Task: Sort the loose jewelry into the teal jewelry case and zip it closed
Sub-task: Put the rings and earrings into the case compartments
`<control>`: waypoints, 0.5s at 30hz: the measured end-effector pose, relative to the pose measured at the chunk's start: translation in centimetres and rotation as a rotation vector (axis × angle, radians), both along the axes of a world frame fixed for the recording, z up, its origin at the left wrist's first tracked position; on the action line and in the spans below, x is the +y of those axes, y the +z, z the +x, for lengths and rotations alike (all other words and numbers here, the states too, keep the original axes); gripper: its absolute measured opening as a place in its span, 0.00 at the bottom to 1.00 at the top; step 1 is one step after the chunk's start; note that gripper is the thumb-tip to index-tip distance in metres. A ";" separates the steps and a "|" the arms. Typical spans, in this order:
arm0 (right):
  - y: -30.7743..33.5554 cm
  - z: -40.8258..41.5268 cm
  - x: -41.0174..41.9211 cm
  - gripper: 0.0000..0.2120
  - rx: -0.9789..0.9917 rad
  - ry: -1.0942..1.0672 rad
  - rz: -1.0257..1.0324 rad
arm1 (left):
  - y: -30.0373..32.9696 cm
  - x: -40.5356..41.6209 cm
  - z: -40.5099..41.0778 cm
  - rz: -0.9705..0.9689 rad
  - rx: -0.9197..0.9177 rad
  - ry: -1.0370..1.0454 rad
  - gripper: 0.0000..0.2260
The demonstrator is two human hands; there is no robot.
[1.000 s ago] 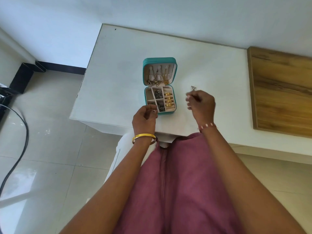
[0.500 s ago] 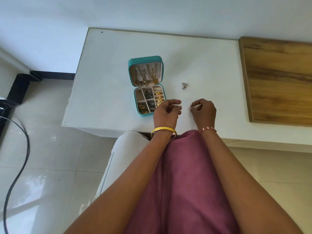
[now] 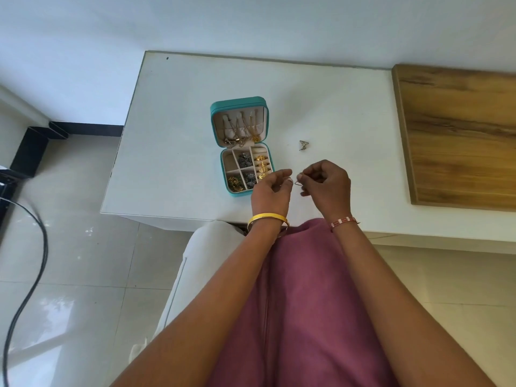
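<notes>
The teal jewelry case lies open on the white table, its lid standing back with necklaces hung inside and its tray holding gold rings and dark earrings. A small triangular earring lies loose on the table to the right of the case. My right hand pinches another small earring just right of the case's near corner. My left hand hovers beside it with curled fingertips almost touching the same earring; whether it holds anything cannot be told.
A wooden board covers the table's right side. The table's near edge runs just below my wrists. A black cable trails over the tiled floor at the left.
My left hand has left the case's near edge and moved right to meet my right hand. My right hand has drawn back from the loose earring, now holding a small piece between both hands.
</notes>
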State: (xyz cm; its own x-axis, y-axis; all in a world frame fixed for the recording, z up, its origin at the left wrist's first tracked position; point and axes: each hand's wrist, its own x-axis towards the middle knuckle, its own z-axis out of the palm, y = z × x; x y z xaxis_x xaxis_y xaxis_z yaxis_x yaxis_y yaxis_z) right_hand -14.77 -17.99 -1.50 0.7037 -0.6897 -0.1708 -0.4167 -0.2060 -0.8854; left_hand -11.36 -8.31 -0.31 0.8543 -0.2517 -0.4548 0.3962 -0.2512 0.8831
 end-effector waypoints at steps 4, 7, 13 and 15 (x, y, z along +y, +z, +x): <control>1.4 0.4 1.7 0.02 -0.066 0.052 -0.007 | 0.1 0.1 0.9 -0.023 -0.003 0.002 0.11; 1.7 0.7 2.1 0.03 -0.069 0.047 -0.082 | 0.3 0.3 1.3 -0.073 0.012 0.019 0.12; 1.4 0.6 2.2 0.05 -0.071 0.057 -0.169 | 0.3 0.7 1.8 -0.095 0.007 0.017 0.11; 1.4 0.7 2.0 0.04 -0.067 0.069 -0.154 | 0.4 0.8 1.8 -0.099 0.014 0.022 0.10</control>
